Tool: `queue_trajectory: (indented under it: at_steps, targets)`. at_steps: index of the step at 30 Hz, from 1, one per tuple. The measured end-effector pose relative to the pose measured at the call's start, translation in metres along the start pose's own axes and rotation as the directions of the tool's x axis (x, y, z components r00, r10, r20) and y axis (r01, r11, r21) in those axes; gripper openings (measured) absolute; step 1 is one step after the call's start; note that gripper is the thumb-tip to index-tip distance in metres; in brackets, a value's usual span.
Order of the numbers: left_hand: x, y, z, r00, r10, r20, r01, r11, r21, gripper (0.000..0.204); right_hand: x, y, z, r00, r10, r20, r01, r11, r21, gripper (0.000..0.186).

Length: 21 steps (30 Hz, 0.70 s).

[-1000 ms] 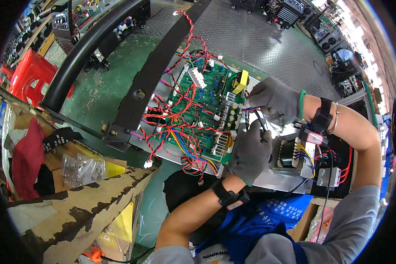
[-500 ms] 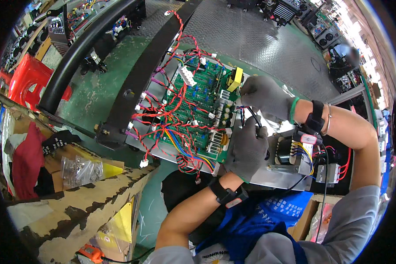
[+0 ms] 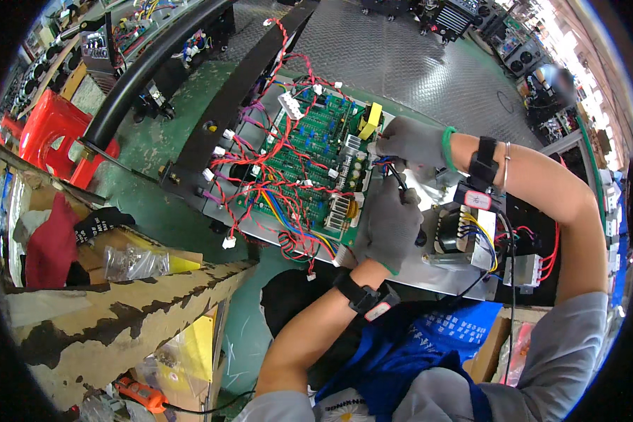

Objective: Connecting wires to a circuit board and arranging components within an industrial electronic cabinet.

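Note:
Both my hands wear grey gloves and work at the right edge of a green circuit board [image 3: 309, 158]. A black cable [image 3: 399, 180] with thin coloured wires at its end runs between them. My left hand [image 3: 392, 224] has its fingers closed around the cable's lower part. Above it, my right hand [image 3: 409, 144] is closed at the wire ends [image 3: 382, 162]; its fingertips are partly hidden, and exactly what they pinch is unclear. A yellow-wrapped transformer [image 3: 370, 121] stands on the board near my right fingers.
Twisted red and black wires [image 3: 281, 151] with white plugs spread over the board. A wound transformer [image 3: 451, 231] sits right of my left hand. A black frame bar [image 3: 221, 116] rises on the left. Below it stands a worn workbench [image 3: 133, 309]; a red stool [image 3: 53, 133] is behind.
The view has shifted slightly. My hands remain close together at the board's right edge, with the right hand a little further left and the cable still between them.

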<state>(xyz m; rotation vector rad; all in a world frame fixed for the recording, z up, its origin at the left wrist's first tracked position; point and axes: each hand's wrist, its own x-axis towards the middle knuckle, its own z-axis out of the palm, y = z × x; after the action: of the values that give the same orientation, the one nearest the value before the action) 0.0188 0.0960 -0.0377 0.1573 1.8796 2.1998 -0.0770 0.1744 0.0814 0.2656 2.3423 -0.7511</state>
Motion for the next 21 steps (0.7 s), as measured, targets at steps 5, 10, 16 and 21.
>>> queue_trajectory:
  at_steps: [5, 10, 16, 21]
  targets:
    - [0.001, -0.004, 0.002, 1.0, 0.0, 0.015, -0.001, 0.998, 0.057, 0.01, 0.006, 0.003, 0.004, 0.998, -0.041, -0.044, 0.038, 0.997, -0.069, 0.029]
    - [0.002, 0.001, -0.008, 0.996, -0.033, 0.078, 0.029, 0.998, 0.051, 0.009, -0.005, -0.006, -0.002, 0.999, -0.036, -0.013, 0.033, 0.983, -0.181, 0.032]
    - [-0.021, 0.044, -0.019, 0.896, -0.302, 0.325, 0.315, 0.949, 0.014, 0.017, -0.061, -0.029, -0.012, 0.921, -0.364, -0.14, 0.229, 0.794, -0.563, 0.032]
    - [-0.022, 0.004, -0.031, 0.826, 0.396, 0.401, -0.519, 0.812, 0.268, 0.024, -0.177, -0.021, -0.005, 0.591, -0.807, 0.009, 0.632, 0.456, -0.626, 0.031]
